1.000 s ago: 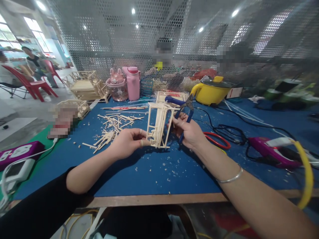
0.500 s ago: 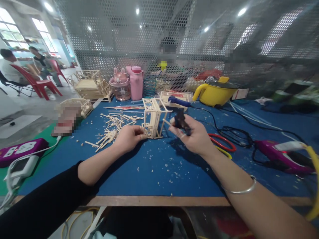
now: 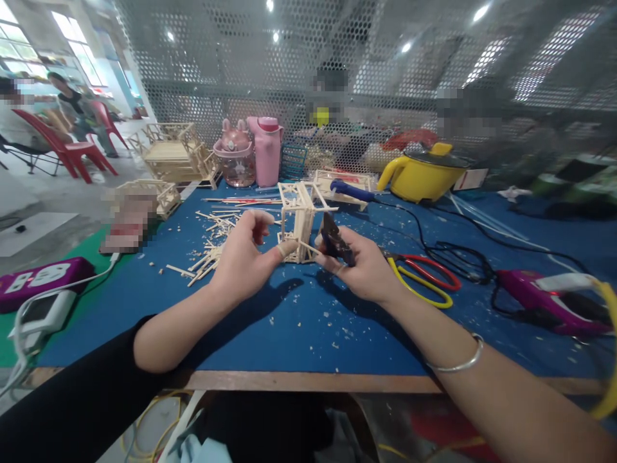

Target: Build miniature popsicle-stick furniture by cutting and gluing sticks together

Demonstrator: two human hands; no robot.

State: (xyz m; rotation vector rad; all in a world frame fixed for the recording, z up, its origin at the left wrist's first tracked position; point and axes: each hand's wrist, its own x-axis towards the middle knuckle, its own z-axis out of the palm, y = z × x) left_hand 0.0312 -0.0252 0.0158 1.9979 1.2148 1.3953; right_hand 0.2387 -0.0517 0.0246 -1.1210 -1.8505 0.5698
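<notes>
The small wooden frame (image 3: 303, 225) stands on the blue worktop (image 3: 289, 341), between the two hands and just beyond them. The left hand (image 3: 250, 254) is at its near left, grasping nothing that shows: its fingers are raised and curled loosely, well apart from the thumb, which stretches toward the frame's lower part. The right hand (image 3: 361, 263) lies to the near right of the frame, wrapped around dark pliers (image 3: 336, 243) and also pinching a thin stick (image 3: 311, 247). The stick's free end points left, across the front of the frame, to the left thumb's tip; whether thumb and stick touch, I cannot tell.

Loose sticks (image 3: 205, 260) lie heaped left of the frame, partly behind the left hand. Scissors (image 3: 434, 305) with one red and one yellow handle rest just right of the right hand.

On the pink-rimmed tub (image 3: 236, 166) there is a white rabbit-like picture. The white markings on the purple power strip (image 3: 45, 283) and any print on the card (image 3: 472, 179) beside the yellow pot (image 3: 421, 177) are too small to read.
</notes>
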